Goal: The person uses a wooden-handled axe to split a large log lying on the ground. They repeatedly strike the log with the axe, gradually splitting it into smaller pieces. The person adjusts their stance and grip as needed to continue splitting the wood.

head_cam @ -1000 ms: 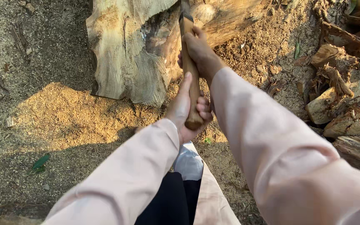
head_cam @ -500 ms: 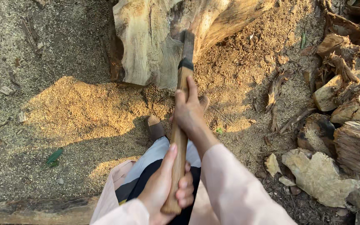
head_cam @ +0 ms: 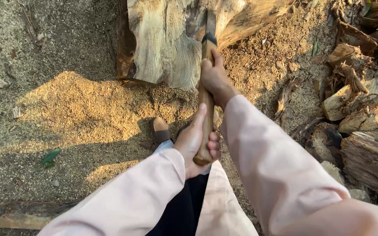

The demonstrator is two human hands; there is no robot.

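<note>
The axe [head_cam: 206, 91] stood with its dark head sunk in the pale cut face of the log [head_cam: 171, 48], its wooden handle running back toward the person. The right hand [head_cam: 215, 78] was closed high on the handle just under the head, for control; the left hand [head_cam: 195, 142] wrapped the butt end. The blade's edge was buried and unseen. A shoe toe [head_cam: 159, 130] showed on the sawdust [head_cam: 79, 109], with split wood [head_cam: 355, 105] piled to the right, partly cut off.

Both arms reach forward in pale sleeves, the right hand [head_cam: 215, 78] stretched far ahead with fingers closed in a grip, the left hand [head_cam: 195, 142] nearer, fingers curled shut.
</note>
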